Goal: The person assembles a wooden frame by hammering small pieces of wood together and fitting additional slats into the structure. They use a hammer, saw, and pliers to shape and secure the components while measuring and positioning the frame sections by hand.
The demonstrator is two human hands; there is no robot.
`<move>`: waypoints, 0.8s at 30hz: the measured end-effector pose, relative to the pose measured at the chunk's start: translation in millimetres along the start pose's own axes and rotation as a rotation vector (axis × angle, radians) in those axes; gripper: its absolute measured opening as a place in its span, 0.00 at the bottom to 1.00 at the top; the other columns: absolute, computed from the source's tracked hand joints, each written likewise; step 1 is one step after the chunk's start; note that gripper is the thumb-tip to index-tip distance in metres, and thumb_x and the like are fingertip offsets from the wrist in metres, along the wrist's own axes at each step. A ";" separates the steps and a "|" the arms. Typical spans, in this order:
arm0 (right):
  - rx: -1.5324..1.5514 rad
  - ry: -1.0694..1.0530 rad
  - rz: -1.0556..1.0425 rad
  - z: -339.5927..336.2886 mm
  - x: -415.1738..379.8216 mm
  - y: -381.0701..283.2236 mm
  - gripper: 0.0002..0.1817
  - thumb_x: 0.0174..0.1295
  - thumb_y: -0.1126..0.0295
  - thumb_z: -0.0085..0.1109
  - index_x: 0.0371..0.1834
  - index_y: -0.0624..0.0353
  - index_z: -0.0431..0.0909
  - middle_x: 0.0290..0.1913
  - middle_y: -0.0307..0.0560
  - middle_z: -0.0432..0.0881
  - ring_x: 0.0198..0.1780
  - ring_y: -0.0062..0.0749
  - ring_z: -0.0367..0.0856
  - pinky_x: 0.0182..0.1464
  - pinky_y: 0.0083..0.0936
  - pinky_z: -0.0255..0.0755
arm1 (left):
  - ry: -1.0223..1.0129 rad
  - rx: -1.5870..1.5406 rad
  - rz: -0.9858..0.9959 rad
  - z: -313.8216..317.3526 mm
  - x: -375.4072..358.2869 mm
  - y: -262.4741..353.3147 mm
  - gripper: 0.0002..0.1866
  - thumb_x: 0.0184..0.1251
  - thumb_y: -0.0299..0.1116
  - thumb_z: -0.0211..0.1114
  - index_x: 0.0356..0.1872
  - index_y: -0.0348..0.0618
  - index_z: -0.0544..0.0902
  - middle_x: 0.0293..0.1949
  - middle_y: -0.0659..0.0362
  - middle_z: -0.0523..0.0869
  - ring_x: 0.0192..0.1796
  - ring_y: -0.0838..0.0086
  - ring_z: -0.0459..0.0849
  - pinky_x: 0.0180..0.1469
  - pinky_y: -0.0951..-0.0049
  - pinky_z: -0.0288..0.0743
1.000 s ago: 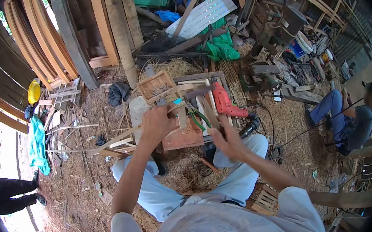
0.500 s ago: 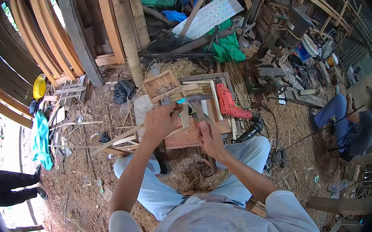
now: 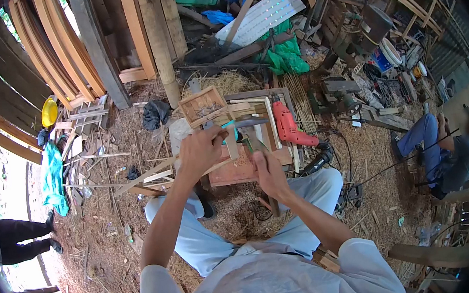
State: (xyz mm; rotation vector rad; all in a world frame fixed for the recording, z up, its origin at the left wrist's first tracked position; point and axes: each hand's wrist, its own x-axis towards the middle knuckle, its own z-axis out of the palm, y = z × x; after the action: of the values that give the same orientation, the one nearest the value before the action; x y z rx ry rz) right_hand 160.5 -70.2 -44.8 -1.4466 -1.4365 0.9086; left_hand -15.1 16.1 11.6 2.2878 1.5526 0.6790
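My left hand (image 3: 200, 150) is closed at the near left of the work stand, its fingertips at a small turquoise piece (image 3: 229, 131) beside a pale wood strip (image 3: 233, 146). What exactly its fingers grip is too small to tell. My right hand (image 3: 269, 171) is wrapped round the greenish handle of a hammer (image 3: 254, 143), whose head lies near the turquoise piece. Beyond my hands, a shallow wooden box (image 3: 203, 107) with small metal bits rests at the back left of the wooden stand (image 3: 226, 175).
A red power drill (image 3: 292, 126) lies at the stand's right, its cord trailing right. A person (image 3: 455, 152) sits at far right; another person's dark-trousered legs (image 3: 24, 236) show at far left. Wood scraps and shavings litter the floor. A post (image 3: 159, 51) stands beyond the box.
My right hand has shifted slightly right and down, and the hammer with it. More of the turquoise piece now shows. My left hand has barely moved.
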 end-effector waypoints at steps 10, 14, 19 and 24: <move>0.023 0.010 0.061 -9.5 4.3 -17.9 0.21 0.74 0.57 0.41 0.52 0.68 0.69 0.26 0.59 0.74 0.27 0.44 0.75 0.34 0.39 0.70 | 0.051 0.024 0.028 4.4 -2.7 -3.5 0.08 0.62 0.38 0.61 0.34 0.49 0.85 0.22 0.47 0.83 0.27 0.50 0.83 0.29 0.52 0.75; -0.122 -0.040 -0.003 -10.1 0.6 -18.4 0.21 0.75 0.57 0.40 0.50 0.67 0.69 0.25 0.59 0.74 0.26 0.44 0.75 0.32 0.39 0.69 | 0.010 -0.004 -0.013 -0.7 -1.7 -2.8 0.09 0.61 0.39 0.63 0.36 0.50 0.87 0.23 0.49 0.84 0.27 0.52 0.84 0.28 0.55 0.76; 0.021 -0.077 0.127 -11.5 -2.9 -5.5 0.21 0.75 0.56 0.39 0.49 0.67 0.69 0.25 0.57 0.74 0.24 0.44 0.74 0.31 0.38 0.68 | 0.029 -0.023 -0.010 -2.6 -5.7 5.2 0.09 0.62 0.41 0.63 0.35 0.51 0.86 0.22 0.49 0.84 0.28 0.52 0.84 0.28 0.56 0.76; 0.220 -0.085 0.144 -5.7 0.1 -6.2 0.19 0.74 0.51 0.42 0.38 0.58 0.67 0.19 0.34 0.64 0.13 0.16 0.61 0.12 0.18 0.55 | 0.006 -0.037 -0.015 -2.2 -0.9 1.9 0.10 0.62 0.43 0.64 0.35 0.51 0.86 0.23 0.48 0.84 0.28 0.51 0.84 0.29 0.54 0.76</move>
State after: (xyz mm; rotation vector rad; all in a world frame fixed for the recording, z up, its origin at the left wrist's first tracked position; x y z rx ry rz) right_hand 163.7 -70.9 -37.0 -1.3724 -1.2604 1.1920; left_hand -15.1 14.5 14.2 2.2469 1.5452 0.7055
